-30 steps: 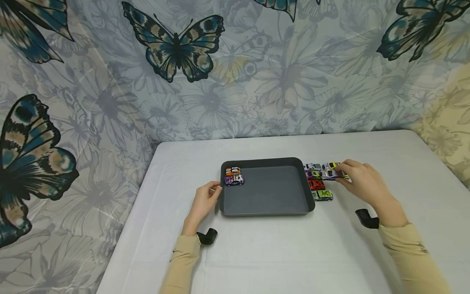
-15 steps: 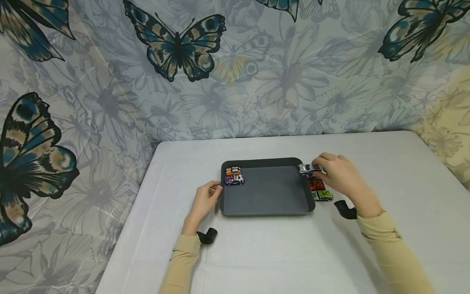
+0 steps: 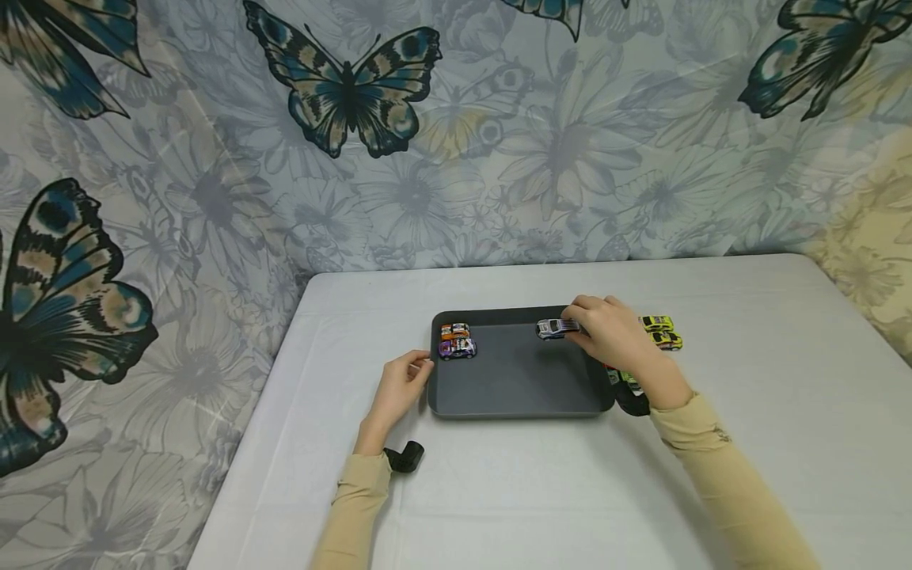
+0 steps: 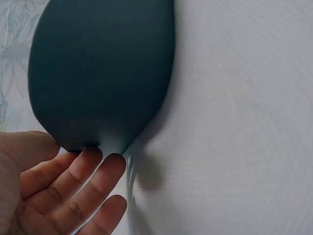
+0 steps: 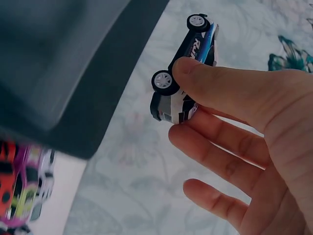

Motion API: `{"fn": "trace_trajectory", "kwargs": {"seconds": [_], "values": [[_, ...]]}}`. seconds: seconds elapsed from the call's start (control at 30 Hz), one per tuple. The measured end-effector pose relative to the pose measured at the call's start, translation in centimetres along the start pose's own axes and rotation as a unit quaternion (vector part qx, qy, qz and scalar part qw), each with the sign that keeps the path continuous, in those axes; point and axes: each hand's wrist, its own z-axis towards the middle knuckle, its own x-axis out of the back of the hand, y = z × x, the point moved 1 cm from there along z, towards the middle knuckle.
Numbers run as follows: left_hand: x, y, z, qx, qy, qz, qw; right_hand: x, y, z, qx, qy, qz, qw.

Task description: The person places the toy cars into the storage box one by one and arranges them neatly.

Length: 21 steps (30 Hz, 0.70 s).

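Right hand (image 3: 618, 342) pinches white-blue toy car (image 5: 186, 73) — side lettering unreadable — above tray (image 3: 520, 404).

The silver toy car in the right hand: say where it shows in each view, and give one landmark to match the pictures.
Head: the silver toy car is pinched by the right hand above the far right part of the dark tray.
Left wrist: not in it; only the tray's edge and the left hand.
Right wrist: upper middle, wheels showing, pinched between thumb and fingers.
Shared landmark: the dark tray.
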Motion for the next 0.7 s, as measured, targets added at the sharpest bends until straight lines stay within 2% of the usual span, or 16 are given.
{"fn": "trace_trajectory", "kwargs": {"seconds": [0.7], "values": [[-0.1, 0.1, 0.1, -0.001, 0.0, 0.008, 1.0, -3.7, -3.9, 4.0, 0.047, -0.035, 0.016, 0.998]]}}
